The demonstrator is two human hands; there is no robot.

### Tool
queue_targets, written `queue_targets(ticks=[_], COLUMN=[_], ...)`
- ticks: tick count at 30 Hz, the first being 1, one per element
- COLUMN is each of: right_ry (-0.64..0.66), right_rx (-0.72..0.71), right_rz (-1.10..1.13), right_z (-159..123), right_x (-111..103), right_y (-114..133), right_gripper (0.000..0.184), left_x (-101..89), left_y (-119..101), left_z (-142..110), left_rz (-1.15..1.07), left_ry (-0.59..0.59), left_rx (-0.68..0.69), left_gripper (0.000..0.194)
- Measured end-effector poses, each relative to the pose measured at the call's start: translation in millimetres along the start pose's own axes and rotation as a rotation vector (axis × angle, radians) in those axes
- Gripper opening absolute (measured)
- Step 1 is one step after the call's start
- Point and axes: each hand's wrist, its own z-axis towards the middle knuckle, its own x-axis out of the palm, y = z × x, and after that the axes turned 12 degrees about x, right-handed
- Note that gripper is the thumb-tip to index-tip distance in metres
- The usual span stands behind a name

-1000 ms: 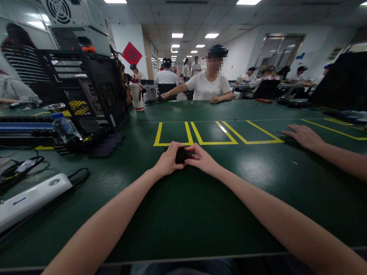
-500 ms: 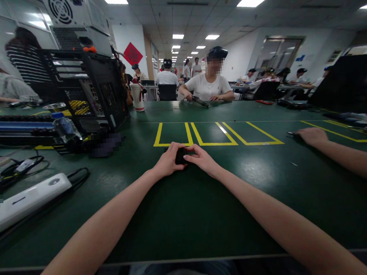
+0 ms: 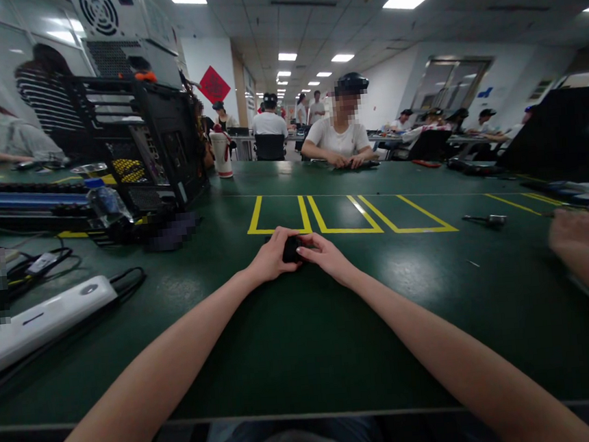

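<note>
Left hand [image 3: 275,255]: grip curled round a small black block [image 3: 291,251], thumb under, fingers over the top. Can't make out what the block actually is, too dark and mostly covered.
Right hand [image 3: 326,256]: thumb and fingertips pinching the block's right end, so yeah, both hands are on it.
Block location: dead centre, just on the near side of the leftmost yellow tape outline [image 3: 279,231]. Can't tell if it's touching the green surface [image 3: 305,344] or held slightly above.
Off to the right: a screwdriver-like tool [image 3: 495,220] lying flat, thin end pointing left. Past it there's a co-worker's hand [image 3: 581,229], pretty blurry.
Across the way: a person in a white shirt [image 3: 341,138], both hands together at the far edge.
Left side clutter: white power strip [image 3: 46,324] up close, blue-capped bottle [image 3: 108,204] behind it, open black computer case [image 3: 167,146] beyond, white cup [image 3: 221,157] just beside that.
</note>
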Motion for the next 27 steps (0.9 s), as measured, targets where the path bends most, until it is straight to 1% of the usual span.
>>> queue_targets(ticks=[4, 9, 11, 13, 15, 17, 20, 22, 27], right_ry=[0.047, -0.029, -0.047, -0.049, -0.036, -0.007, 0.055, 0.073, -0.002], right_rx=[-0.046, -0.068, -0.061, -0.034, -0.002, 0.012, 0.008, -0.001, -0.058], right_rz=[0.048, 0.093, 0.082, 0.062, 0.040, 0.024, 0.050, 0.075, 0.073], right_z=[-1.4, -0.6, 0.1, 0.6, 0.7, 0.4, -0.9, -2.0, -3.9], right_x=[0.7, 5.0, 5.3, 4.3, 2.3, 0.4, -0.8, -0.3, 2.4], right_y=[-0.9, -0.9, -0.9, -0.9, -1.2, -1.4, -1.1, -0.1, 3.5], right_gripper=[0.031, 0.020, 0.021, 0.027, 0.032, 0.032, 0.034, 0.035, 0.023], left_x=[1.1, 3.3, 2.8, 1.8, 0.7, 0.1, 0.3, 0.9, 1.3], left_y=[1.1, 2.1, 1.5, 0.6, -0.3, -0.9, -1.2, -1.1, -1.2], left_z=[-0.2, 0.5, 0.7, 0.8, 0.6, 0.5, 0.6, 0.7, 1.1], left_rz=[0.004, 0.014, 0.008, 0.003, 0.004, 0.009, 0.011, 0.008, 0.000], left_ry=[-0.002, -0.011, -0.010, -0.007, 0.000, 0.007, 0.006, 0.002, 0.002], left_rx=[-0.003, -0.014, -0.011, -0.012, -0.016, -0.021, -0.019, -0.020, -0.042], left_gripper=[0.060, 0.060, 0.060, 0.060, 0.060, 0.060, 0.060, 0.060, 0.060])
